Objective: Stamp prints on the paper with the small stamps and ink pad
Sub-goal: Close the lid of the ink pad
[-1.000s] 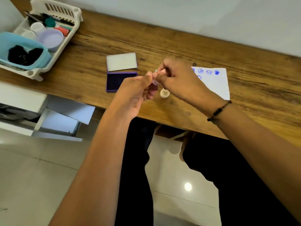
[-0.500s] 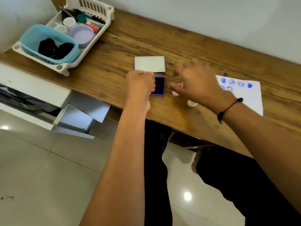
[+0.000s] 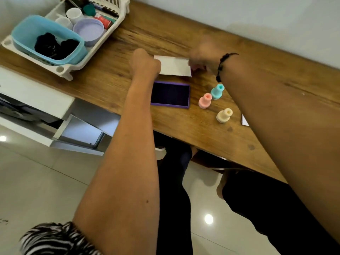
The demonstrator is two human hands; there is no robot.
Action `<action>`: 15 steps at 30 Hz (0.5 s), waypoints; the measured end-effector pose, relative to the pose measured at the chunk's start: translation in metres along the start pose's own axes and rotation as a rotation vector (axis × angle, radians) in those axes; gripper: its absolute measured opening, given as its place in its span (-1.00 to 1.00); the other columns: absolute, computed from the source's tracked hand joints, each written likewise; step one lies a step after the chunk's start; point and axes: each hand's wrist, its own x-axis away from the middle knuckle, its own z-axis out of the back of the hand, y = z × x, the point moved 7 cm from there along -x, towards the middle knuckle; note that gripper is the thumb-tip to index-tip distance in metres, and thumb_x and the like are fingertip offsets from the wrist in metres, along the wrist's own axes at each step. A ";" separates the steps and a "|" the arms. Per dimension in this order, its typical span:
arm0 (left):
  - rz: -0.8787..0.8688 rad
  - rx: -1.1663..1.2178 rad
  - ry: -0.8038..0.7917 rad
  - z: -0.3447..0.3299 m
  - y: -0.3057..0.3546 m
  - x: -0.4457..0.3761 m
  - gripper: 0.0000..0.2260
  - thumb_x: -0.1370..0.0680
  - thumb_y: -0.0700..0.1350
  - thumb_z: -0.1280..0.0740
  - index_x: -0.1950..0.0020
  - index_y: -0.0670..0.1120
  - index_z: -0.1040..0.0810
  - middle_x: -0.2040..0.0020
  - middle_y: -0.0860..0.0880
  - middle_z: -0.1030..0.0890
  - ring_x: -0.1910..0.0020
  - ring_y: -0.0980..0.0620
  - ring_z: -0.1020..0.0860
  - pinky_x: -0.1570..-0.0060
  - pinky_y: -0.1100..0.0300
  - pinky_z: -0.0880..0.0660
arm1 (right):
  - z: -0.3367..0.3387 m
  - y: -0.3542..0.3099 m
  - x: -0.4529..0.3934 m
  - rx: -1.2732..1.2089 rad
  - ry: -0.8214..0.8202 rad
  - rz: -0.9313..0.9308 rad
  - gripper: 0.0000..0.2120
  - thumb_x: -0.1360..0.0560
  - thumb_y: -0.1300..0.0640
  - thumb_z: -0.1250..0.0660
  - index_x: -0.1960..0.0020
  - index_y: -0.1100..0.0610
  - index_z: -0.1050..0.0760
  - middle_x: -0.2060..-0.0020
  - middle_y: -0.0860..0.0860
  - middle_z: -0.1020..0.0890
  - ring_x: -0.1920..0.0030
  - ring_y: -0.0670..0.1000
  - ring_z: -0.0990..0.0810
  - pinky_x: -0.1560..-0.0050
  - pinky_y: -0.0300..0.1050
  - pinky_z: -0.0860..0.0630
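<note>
The open purple ink pad (image 3: 170, 94) lies on the wooden table (image 3: 198, 126), its dark pad facing up. Just behind it lies its white lid (image 3: 174, 66). My left hand (image 3: 145, 63) is closed on the lid's left end. My right hand (image 3: 202, 56), blurred, pinches the lid's right end. Three small stamps stand upright to the right of the pad: pink (image 3: 204, 100), teal (image 3: 217, 91) and cream (image 3: 224, 115). Only a corner of the white paper (image 3: 244, 120) shows; my right forearm hides the remainder.
A white rack (image 3: 66, 69) at the back left holds a blue tub (image 3: 20, 34), cups and a lavender lid (image 3: 89, 31). Below the table's left front edge, a white drawer (image 3: 79, 133) hangs open. A wall runs behind the table.
Both hands left the small stamp they held together; the stamps now stand on the table. My hands have moved back to the two ends of the lid. The view swung left.
</note>
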 end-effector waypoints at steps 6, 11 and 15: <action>-0.178 0.271 -0.061 0.029 -0.003 0.012 -0.87 -0.41 -0.27 -0.33 0.23 -0.03 -0.54 0.23 0.06 -0.59 0.24 0.15 -0.54 0.23 0.27 -0.46 | 0.014 0.000 0.033 -0.458 -0.082 0.046 -0.76 -0.57 0.05 -0.11 0.10 0.16 -0.47 0.33 0.04 -0.52 0.39 -0.06 -0.43 0.40 -0.25 -0.36; -0.614 0.121 0.027 0.064 0.009 0.054 -0.93 -0.43 -0.18 -0.33 0.12 -0.15 -0.52 0.22 0.03 -0.49 0.27 0.16 -0.43 0.18 0.34 -0.40 | 0.015 -0.022 0.077 -0.135 -0.420 0.323 -0.63 -0.33 -0.15 -0.31 0.06 0.13 -0.54 0.09 0.06 -0.57 0.11 -0.04 -0.51 0.15 -0.18 -0.47; -0.783 -0.031 0.079 0.067 0.007 0.083 -0.85 -0.44 -0.23 -0.30 0.07 -0.30 -0.55 0.11 -0.24 -0.57 0.14 -0.13 -0.52 0.11 0.04 -0.47 | -0.004 -0.024 0.089 -0.020 -0.504 0.329 -0.55 -0.23 -0.11 -0.38 -0.04 0.10 -0.51 0.08 -0.06 -0.61 0.08 -0.07 -0.52 0.12 -0.20 -0.47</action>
